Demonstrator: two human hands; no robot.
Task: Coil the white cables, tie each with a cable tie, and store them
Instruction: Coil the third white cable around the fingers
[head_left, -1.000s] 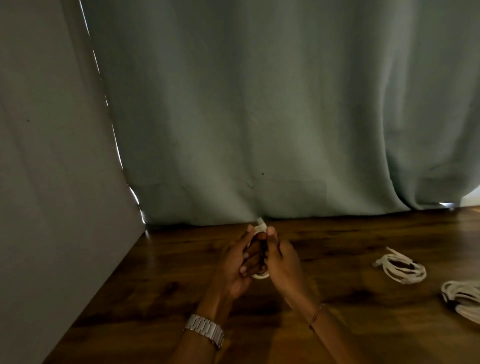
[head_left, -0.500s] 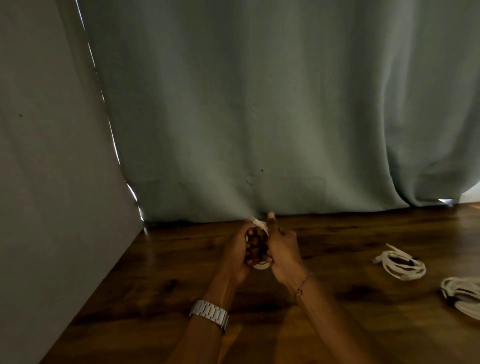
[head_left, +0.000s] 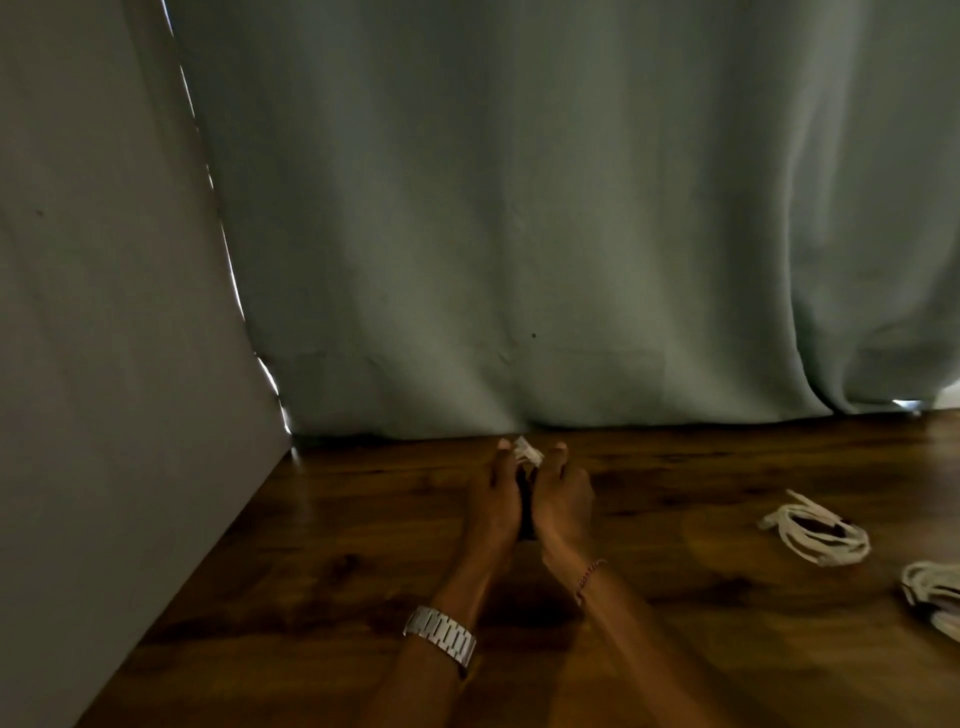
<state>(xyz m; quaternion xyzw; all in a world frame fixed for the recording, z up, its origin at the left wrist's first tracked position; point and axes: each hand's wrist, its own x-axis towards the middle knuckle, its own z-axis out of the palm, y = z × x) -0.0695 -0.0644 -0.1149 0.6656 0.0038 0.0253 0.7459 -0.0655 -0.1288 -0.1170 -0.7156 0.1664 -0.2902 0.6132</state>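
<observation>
My left hand (head_left: 492, 499) and my right hand (head_left: 563, 501) are pressed close together above the wooden table (head_left: 322, 545), both gripping a small coiled white cable (head_left: 527, 451). Only a white bit of it shows between my fingertips; the coil itself is hidden between my palms. A second coiled white cable (head_left: 818, 530) lies on the table to the right. A third white cable bundle (head_left: 932, 597) lies at the right edge, partly cut off by the frame.
A grey-green curtain (head_left: 545, 234) hangs along the far edge of the table. A grey wall (head_left: 104, 338) closes off the left side. I wear a metal watch (head_left: 441, 636) on the left wrist and a thin bracelet (head_left: 589, 574) on the right.
My hands have closed together around the coil, so the loop seen earlier between them is now hidden. The cables on the right have not moved.
</observation>
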